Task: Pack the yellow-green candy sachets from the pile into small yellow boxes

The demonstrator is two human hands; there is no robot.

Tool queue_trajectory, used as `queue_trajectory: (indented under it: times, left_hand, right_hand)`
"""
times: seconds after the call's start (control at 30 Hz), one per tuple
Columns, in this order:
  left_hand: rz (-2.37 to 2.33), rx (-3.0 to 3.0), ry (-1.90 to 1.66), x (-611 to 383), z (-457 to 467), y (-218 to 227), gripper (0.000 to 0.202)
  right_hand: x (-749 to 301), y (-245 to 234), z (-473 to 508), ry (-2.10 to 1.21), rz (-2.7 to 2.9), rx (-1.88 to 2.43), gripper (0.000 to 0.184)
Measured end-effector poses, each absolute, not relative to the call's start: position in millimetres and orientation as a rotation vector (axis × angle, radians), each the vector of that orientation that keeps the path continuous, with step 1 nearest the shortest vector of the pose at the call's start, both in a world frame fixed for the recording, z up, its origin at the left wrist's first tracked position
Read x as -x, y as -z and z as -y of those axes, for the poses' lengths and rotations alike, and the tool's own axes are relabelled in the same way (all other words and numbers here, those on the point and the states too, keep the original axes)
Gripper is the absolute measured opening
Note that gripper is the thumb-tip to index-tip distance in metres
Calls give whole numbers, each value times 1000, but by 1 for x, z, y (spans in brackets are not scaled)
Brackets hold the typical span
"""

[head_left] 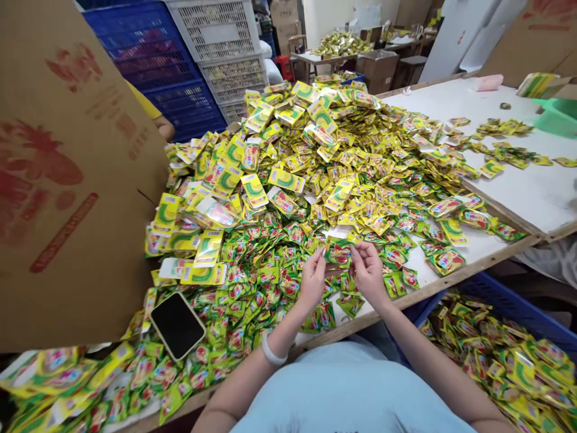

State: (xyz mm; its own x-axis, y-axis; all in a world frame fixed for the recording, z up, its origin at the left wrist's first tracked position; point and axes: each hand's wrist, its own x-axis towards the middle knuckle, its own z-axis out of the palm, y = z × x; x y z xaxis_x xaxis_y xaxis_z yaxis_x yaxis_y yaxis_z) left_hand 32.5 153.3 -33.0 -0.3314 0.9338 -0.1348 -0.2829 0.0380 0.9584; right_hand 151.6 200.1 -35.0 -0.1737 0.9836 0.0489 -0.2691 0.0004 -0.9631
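Observation:
Between my two hands is a small green and yellow candy packet [339, 254] with a red fruit print, held level above the table's front edge. My left hand [312, 275] pinches its left end, and my right hand [368, 273] pinches the right end. Beneath and around them lie loose green packets [265, 276] of the same kind. Farther back rises a big heap of yellow packets [356, 150], with flat yellow card packs [255, 190] strewn over its left side. Whether more than one packet is in my fingers I cannot make out.
A phone [178, 326] lies on packets at the left, beside a tall cardboard box [81, 180]. At lower right stands a blue crate [518, 307] full of packets. Stacked crates [216, 36], a person's arm [164, 127] and a green basket [559, 117] are farther off.

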Motion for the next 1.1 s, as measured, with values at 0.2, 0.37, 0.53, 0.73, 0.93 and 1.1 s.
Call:
queue_trajectory:
  times: [0.2,0.37,0.53,0.73,0.93,1.1]
  left_hand:
    - [-1373,-775,-1577,-36,-127,24,54]
    - [-1378,-825,-1600,-43,-107,36,51]
    - [-1643,-1252,-1518,-26,-81,41,36]
    - [-2631,-1564,-1047,118,-36,-2,37]
    - [-2682,-1923,-269,248,-29,-14,43]
    - [-2576,-2074,-339,272,-48,-5,29]
  right_hand:
    - [-156,36,-180,-1310,1410,917,24]
    - [-166,41,-172,-1327,1515,898,47]
    - [-151,41,-155,-1675,1415,811,29]
    - [-151,48,-160,-1759,1325,967,35]
    - [-141,62,-169,-1841,1257,1038,41]
    - [-120,44,-164,-1931,1222,965,43]
